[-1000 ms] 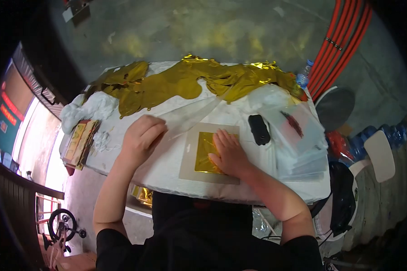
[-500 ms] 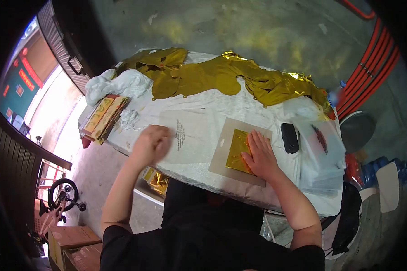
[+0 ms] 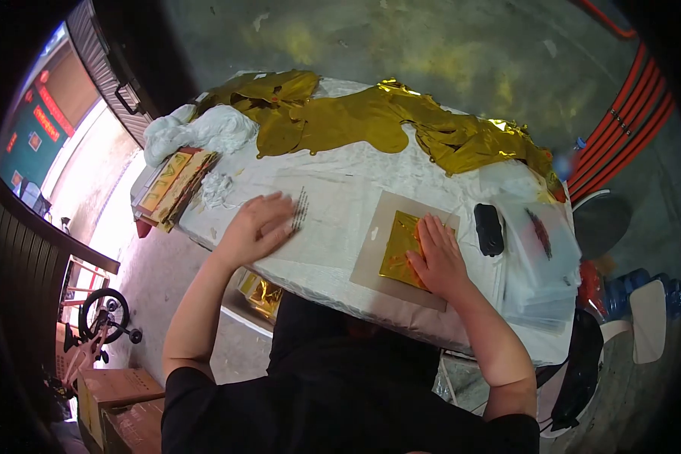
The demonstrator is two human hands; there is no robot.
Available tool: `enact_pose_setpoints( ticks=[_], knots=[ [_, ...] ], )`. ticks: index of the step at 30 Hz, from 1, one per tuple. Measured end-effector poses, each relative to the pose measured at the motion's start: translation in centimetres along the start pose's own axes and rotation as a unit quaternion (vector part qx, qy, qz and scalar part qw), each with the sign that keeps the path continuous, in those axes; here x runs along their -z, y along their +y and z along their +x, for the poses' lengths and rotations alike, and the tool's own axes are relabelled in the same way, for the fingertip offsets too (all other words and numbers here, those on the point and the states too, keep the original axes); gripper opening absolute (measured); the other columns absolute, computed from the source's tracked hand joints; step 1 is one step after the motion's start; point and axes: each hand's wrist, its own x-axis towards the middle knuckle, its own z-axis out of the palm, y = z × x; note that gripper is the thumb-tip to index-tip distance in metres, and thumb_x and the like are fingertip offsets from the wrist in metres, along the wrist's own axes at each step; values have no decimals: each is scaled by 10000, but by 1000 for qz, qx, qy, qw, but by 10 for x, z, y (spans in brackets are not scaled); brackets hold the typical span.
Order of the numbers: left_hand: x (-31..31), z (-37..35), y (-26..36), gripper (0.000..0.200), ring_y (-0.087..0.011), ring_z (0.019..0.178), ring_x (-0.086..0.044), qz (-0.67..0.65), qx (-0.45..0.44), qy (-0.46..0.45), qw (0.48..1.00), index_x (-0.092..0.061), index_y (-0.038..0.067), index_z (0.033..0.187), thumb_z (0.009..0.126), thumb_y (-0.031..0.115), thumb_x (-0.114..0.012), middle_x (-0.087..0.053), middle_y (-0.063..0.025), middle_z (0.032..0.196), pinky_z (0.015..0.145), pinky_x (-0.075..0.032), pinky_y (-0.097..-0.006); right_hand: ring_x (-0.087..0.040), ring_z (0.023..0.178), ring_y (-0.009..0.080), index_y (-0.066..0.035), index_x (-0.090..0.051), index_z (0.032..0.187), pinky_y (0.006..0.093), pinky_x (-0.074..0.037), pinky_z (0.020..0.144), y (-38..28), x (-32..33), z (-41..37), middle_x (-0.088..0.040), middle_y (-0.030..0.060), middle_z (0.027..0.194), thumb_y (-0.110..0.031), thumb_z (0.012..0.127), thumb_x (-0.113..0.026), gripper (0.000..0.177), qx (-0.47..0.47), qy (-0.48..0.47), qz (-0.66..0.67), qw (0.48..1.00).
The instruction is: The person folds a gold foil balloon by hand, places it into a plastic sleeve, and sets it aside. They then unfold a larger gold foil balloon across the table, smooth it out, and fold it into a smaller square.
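Observation:
My left hand rests over the left edge of a clear plastic bag with printed lines of text, its fingers stretched out and slightly blurred. My right hand presses flat, fingers extended, on a folded square of shiny gold foil. Under that foil lies a grey-beige card with a small hang hole near its left side. Part of the foil is hidden beneath my right hand.
Large gold foil sheets stretch along the table's far edge. White crumpled plastic and a bundle of packets sit at the left. A black case and stacked clear bags lie at the right.
My left hand has opened from a curled shape and moved slightly up and right onto the bag's left part, covering some of the text. My right hand stays on the foil.

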Motion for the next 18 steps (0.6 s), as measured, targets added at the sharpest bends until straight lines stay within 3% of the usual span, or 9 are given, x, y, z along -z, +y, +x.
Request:
enact_pose_setpoints(
  ticks=[4, 8, 10, 11, 12, 14, 18],
  knots=[
    [-10, -5, 0, 407, -342, 1296, -377, 126, -3, -50, 991, -573, 47, 1184, 803, 188, -610, -514, -142, 1303, 1076, -264, -461, -233, 1368, 331, 24, -301, 1384, 442, -155, 1122, 0, 0, 0, -276, 207, 1454, -310, 898, -507, 624, 2, 1, -5, 1000],
    [-2, 6, 6, 398, -308, 1291, -381, 228, -16, -57, 972, -586, 82, 1166, 781, 183, -588, -508, -115, 1305, 1048, -287, -497, -234, 1367, 333, 24, -295, 1386, 443, -153, 1122, 0, 1, 0, -273, 208, 1455, -310, 901, -504, 625, 0, -2, -6, 1000],
    [-9, 20, 24, 363, -318, 1162, -495, 151, -33, 13, 988, -589, 43, 1115, 758, 111, -584, -577, -161, 1180, 994, -361, -434, -233, 1368, 330, 22, -290, 1389, 441, -150, 1123, 0, 1, 0, -270, 209, 1456, -312, 904, -500, 625, 1, -2, -5, 1000],
    [-20, 27, 24, 334, -299, 995, -581, 61, -38, 33, 997, -590, 19, 1078, 750, 83, -581, -625, -157, 1044, 870, -455, -387, -233, 1368, 330, 22, -290, 1389, 441, -150, 1123, 0, 1, 0, -270, 209, 1456, -312, 904, -500, 625, 3, -2, -6, 1000],
    [-29, 33, 35, 334, -299, 995, -581, 60, -36, 34, 997, -590, 19, 1078, 750, 83, -581, -625, -157, 1044, 870, -455, -387, -231, 1369, 330, 21, -288, 1390, 440, -148, 1123, 0, 1, 0, -267, 209, 1458, -313, 904, -499, 626, 2, -5, -7, 1000],
    [-51, 43, 59, 326, -289, 878, -622, -56, 11, 15, 998, -584, -14, 1079, 764, 71, -582, -639, -170, 968, 765, -500, -339, -229, 1370, 331, 20, -286, 1391, 439, -145, 1124, -1, 2, 1, -265, 208, 1459, -314, 905, -498, 626, 4, -11, -11, 1000],
    [-78, 73, 68, 335, -273, 834, -627, -110, 77, -59, 989, -574, -31, 1095, 784, 93, -592, -636, -178, 952, 749, -501, -334, -224, 1372, 330, 16, -284, 1393, 439, -141, 1124, -2, 3, 2, -257, 210, 1463, -315, 902, -501, 631, -7, -22, -12, 1000]
  ],
)
